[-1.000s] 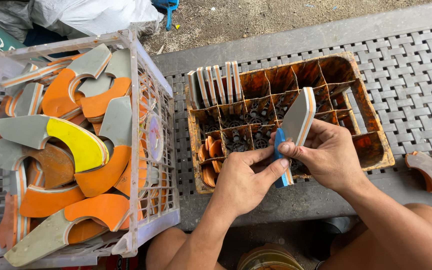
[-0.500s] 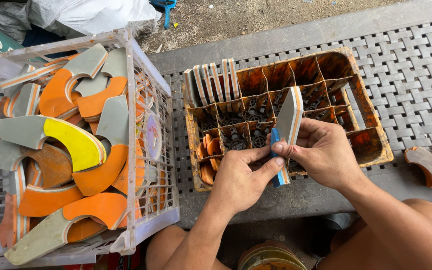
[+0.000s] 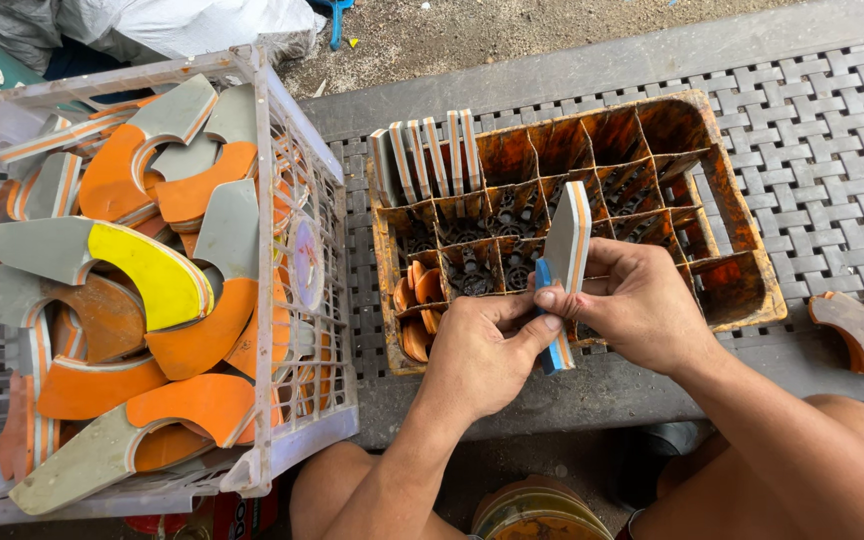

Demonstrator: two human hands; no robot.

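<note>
I have my right hand [image 3: 642, 305] pinching a flat grey foam piece with orange-and-white edge stripes [image 3: 566, 240] upright over the stained orange compartment tray [image 3: 752, 290], while my left hand [image 3: 482, 350] pinches its blue lower end to steady it.

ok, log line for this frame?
left hand: pinching layered slab | right hand: gripping same slab | slab: upright over divided tray | crate of offcuts: left
</note>
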